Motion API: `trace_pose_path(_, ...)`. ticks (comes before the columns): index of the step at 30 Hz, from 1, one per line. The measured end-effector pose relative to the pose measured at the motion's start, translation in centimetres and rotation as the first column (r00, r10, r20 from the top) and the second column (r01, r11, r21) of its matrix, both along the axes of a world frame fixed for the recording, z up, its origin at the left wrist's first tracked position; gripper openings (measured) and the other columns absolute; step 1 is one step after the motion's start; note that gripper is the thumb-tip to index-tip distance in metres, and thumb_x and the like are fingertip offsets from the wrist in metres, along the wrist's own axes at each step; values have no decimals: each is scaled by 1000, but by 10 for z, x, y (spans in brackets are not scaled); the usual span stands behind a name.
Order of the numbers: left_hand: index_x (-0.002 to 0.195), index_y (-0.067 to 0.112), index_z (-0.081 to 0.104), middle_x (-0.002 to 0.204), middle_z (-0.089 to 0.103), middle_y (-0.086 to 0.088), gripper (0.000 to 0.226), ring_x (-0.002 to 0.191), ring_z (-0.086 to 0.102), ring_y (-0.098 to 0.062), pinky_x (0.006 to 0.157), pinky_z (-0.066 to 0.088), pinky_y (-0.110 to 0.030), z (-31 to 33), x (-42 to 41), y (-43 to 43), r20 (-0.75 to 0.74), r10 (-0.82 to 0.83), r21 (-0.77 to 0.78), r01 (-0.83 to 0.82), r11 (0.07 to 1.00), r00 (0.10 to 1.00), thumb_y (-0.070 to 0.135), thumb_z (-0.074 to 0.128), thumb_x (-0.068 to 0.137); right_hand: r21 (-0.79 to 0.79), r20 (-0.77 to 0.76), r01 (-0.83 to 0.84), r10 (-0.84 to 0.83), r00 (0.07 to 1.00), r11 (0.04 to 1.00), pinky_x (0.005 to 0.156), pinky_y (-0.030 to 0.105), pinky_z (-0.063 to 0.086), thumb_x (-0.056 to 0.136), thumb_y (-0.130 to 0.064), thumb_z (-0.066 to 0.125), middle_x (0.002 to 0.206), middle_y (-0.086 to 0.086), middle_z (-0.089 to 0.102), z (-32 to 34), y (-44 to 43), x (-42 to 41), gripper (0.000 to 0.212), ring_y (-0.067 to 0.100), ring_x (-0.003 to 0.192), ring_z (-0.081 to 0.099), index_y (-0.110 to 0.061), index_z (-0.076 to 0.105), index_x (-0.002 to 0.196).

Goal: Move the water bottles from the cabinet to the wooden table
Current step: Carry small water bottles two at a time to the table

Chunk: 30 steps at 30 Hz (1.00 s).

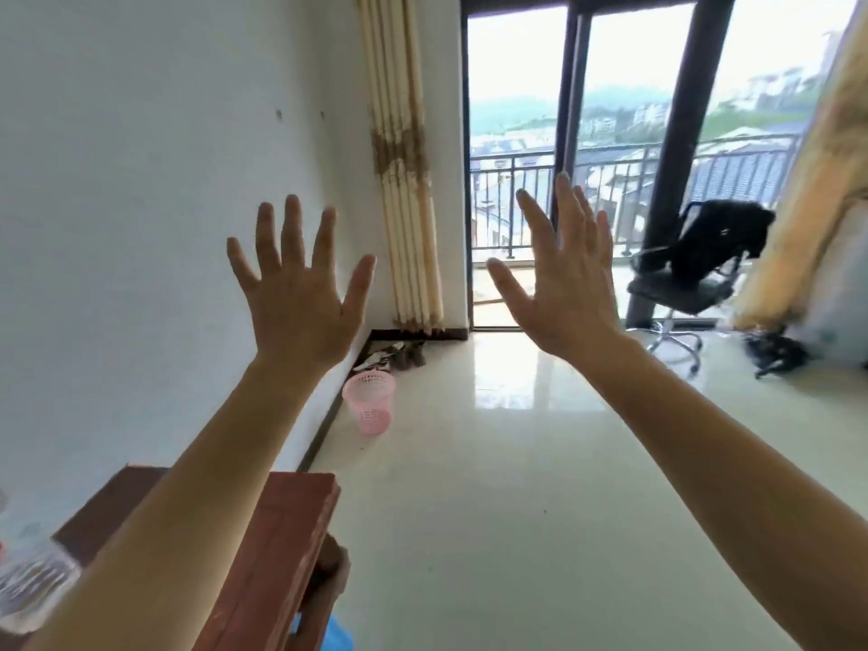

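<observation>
1. left hand [300, 303] is hovering at 10 o'clock, fingers spread wide, holding nothing
2. right hand [563, 284] is hovering at 1 o'clock, fingers straight and apart, holding nothing
3. a blurred bottle [33, 589] is showing at 8 o'clock, cut by the frame edge, by the table [282, 533]
4. a basket [369, 401] is standing on the floor at 12 o'clock from the table

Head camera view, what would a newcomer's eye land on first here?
The left hand and right hand, raised mid-frame with fingers spread, holding nothing. Behind them, bright balcony doors fill the upper right, a black office chair in front. A pink basket stands on the floor below the left hand.
</observation>
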State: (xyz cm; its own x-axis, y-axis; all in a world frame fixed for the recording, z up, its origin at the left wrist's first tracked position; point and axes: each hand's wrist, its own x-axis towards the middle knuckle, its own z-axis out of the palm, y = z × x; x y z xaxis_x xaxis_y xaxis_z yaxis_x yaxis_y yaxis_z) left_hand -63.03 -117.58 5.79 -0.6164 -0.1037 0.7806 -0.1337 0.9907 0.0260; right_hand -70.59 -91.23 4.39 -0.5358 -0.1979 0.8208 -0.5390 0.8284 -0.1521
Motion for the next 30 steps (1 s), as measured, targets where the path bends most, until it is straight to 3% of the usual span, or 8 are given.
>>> trace_pose_path(4,152,20,39,161,33,-13,72,152,17,-36,117,12,-68,-23,-45,183,83,-218,32,216,976,972,64,14,102,-33,-10,215,-216,976,976,124,59,7,103,-58,42,169,17,9,-22,201,22,69,34,157,7,-24,25,161)
trace_pose_path(9,155,22,35,164,26,-14,66,153,15,-36,119,10,-65,-48,-70,387,104,-498,42,497,867,861,60,23,102,-14,49,466,-465,884,884,124,57,5,103,-57,41,170,16,8,-35,395,53,67,34,157,7,-26,24,160)
trace_pose_path(15,154,19,36,163,24,-20,64,153,15,-39,118,13,-67,-60,-100,553,121,-712,-29,720,694,691,57,26,104,43,45,660,-662,748,750,123,61,9,104,-54,43,168,19,14,-62,544,83,65,39,155,14,-20,32,159)
trace_pose_path(16,154,19,34,164,21,-21,65,153,13,-39,118,12,-67,-66,-104,614,158,-770,-17,782,623,618,58,26,104,45,78,750,-751,656,660,124,61,9,104,-54,43,168,19,13,-69,592,101,65,39,155,13,-21,31,159)
trace_pose_path(19,156,19,29,166,10,-20,68,154,5,-38,120,8,-66,-81,-115,682,118,-842,33,845,534,527,60,23,102,74,94,791,-793,601,608,123,61,8,103,-57,41,169,17,10,-85,644,121,69,36,156,11,-21,26,161)
trace_pose_path(22,158,19,25,167,5,-20,71,155,0,-36,120,4,-63,-94,-116,810,111,-937,86,936,340,330,63,22,101,98,48,896,-901,431,434,123,61,11,103,-55,44,168,18,13,-83,734,161,73,36,155,15,-17,21,162)
trace_pose_path(24,158,19,23,167,5,-21,73,155,0,-37,120,5,-65,-95,-101,908,159,-975,112,978,177,158,64,20,101,93,62,963,-967,247,252,123,60,11,102,-54,47,168,18,14,-80,790,205,77,36,155,16,-16,18,162)
trace_pose_path(30,161,20,17,167,0,-21,75,154,-1,-38,120,6,-66,-94,-5,1104,165,-952,110,964,-242,-258,64,25,100,154,54,975,-984,-171,-161,125,59,10,103,-59,41,169,20,9,-78,876,341,77,36,155,14,-18,13,162)
